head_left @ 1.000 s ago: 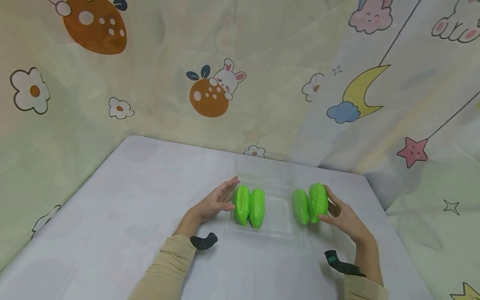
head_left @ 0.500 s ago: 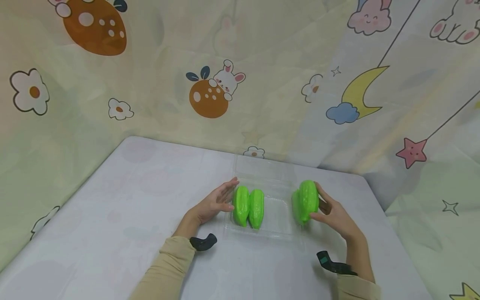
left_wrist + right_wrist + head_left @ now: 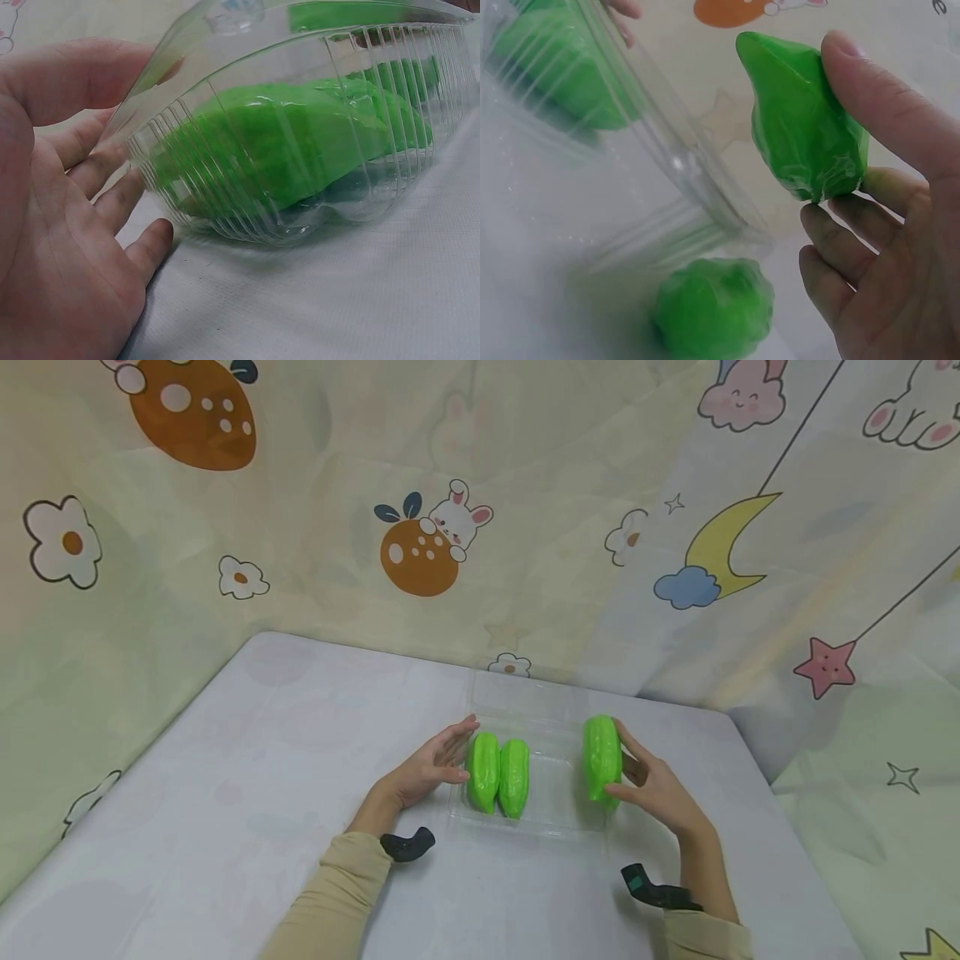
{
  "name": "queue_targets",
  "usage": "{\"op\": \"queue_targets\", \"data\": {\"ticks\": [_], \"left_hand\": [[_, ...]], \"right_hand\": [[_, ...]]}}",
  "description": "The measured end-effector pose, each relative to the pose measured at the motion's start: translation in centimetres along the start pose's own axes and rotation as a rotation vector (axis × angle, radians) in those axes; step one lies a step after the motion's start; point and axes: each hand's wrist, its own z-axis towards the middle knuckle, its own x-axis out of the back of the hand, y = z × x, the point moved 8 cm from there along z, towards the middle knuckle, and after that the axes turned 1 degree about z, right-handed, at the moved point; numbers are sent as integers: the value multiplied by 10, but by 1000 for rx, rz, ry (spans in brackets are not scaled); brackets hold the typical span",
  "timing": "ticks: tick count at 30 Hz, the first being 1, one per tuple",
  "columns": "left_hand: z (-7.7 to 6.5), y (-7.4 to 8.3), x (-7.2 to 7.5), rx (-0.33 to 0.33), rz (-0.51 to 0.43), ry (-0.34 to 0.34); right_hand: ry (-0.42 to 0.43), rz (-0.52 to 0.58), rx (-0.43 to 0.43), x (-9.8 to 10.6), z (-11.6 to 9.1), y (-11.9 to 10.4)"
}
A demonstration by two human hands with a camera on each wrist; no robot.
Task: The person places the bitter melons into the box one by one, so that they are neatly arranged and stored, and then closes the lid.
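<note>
My right hand (image 3: pixel 652 785) pinches a ridged green fruit (image 3: pixel 602 758) between thumb and fingers, above the right end of a clear plastic clamshell box (image 3: pixel 555 789). The right wrist view shows this held fruit (image 3: pixel 802 112) with its tapered tip up and glossy sides. Below it lies another lobed green fruit (image 3: pixel 716 307), mostly covered by the held one in the head view. Side by side in the box's left half lie two more, a left fruit (image 3: pixel 483 772) and its neighbour (image 3: pixel 513 778). My left hand (image 3: pixel 75 187), fingers extended, rests at the box's ribbed left end.
The box's clear lid (image 3: pixel 525 700) lies folded back behind it. Everything stands on a white-covered table (image 3: pixel 300 752), whose back edge meets a patterned cloth backdrop (image 3: pixel 315 510). Dark wrist mounts (image 3: pixel 408 843) sit on both forearms.
My right hand has carried its green fruit leftwards, from beside the lower fruit to over it, now covering most of it in the head view. My left hand stays at the box's left end.
</note>
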Motion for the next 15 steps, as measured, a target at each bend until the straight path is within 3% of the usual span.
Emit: {"op": "queue_targets", "data": {"ticks": [15], "left_hand": [[0, -1, 0, 11, -1, 3]], "right_hand": [[-41, 17, 20, -25, 10, -18]]}}
